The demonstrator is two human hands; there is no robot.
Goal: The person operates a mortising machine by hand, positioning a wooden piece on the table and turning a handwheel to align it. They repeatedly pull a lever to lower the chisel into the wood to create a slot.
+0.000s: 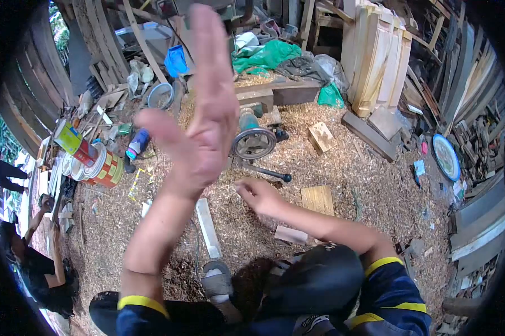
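Fingers on the left hand (207,126) are up straight and pretty much together, thumb stuck way out, palm open and nothing in it. It's a bit blurry, raised in front of the camera, left of the metal handwheel (254,144).

Right hand (259,199) is down low, just below the lever (268,172) with the black knob (287,177), not touching it. Thumb and index tips look close, but honestly can't tell if they meet or pinch something small.

Handwheel sits between the raised hand and the light wood block (321,138), over ground covered in wood shavings (235,224). Square board (317,200) lies right of the right hand, with a small reddish offcut (291,234) under the forearm and a long pale strip (209,229) pointing at a sandaled foot (216,283).

Buckets (108,168) stand off left, and another person (39,266) in dark clothes is out past them.
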